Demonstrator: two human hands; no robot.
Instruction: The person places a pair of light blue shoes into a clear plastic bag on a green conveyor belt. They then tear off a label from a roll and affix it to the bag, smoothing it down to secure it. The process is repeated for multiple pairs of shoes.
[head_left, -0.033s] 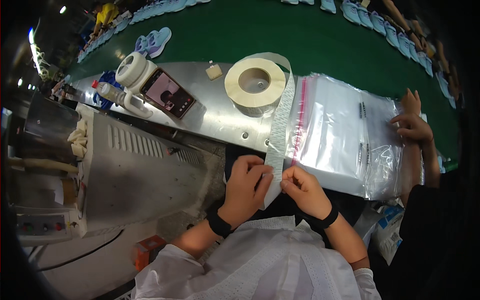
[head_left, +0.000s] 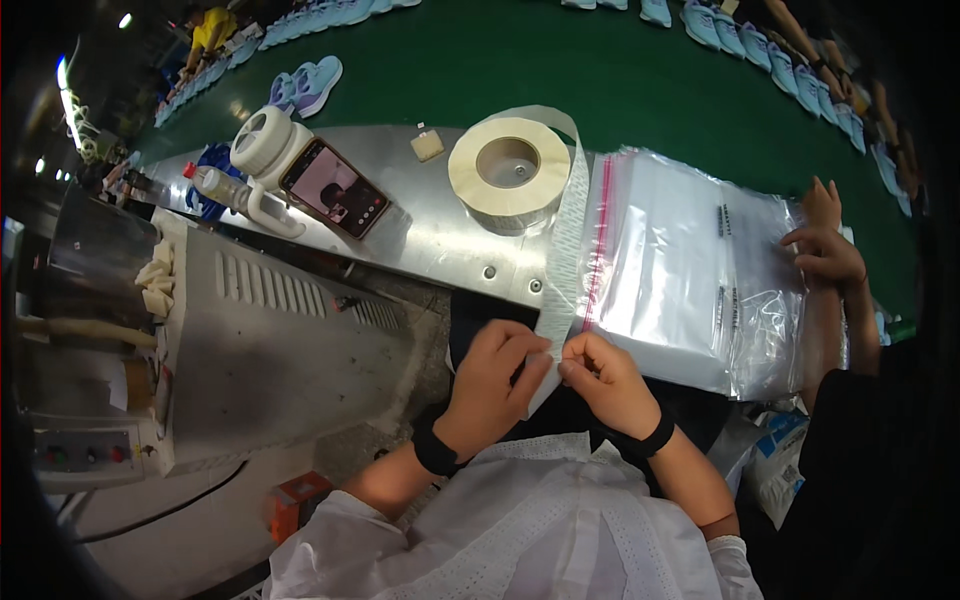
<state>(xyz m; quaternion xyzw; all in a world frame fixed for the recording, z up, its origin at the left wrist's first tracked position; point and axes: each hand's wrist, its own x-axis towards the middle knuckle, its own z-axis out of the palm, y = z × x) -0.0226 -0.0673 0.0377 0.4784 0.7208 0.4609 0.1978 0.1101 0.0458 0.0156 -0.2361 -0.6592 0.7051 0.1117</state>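
From a large roll (head_left: 466, 172) of labels standing on the metal table, a pale label strip (head_left: 566, 270) runs down toward me. My left hand (head_left: 497, 372) has its thumb and fingers closed on the strip's lower end. Thumb and forefinger of my right hand (head_left: 612, 382) are pinched together at the strip's right edge, close to the left fingertips. Whether a single label is between the right fingertips is too small to tell. Just right of the strip lies a stack of clear plastic zip bags (head_left: 665, 265) with a pink seal line.
A phone (head_left: 335, 187) leans against a white jug (head_left: 268, 145), beside a clear bottle (head_left: 220, 184). Light-blue shoes (head_left: 312, 84) stand on the green belt (head_left: 430, 60). A co-worker's hands (head_left: 828, 250) touch the bags' right end. A grey metal machine (head_left: 280, 350) stands at my left.
My left hand has shifted very slightly to the right and down, and the strip's lower part has moved a little with it. My right hand stays almost in place.
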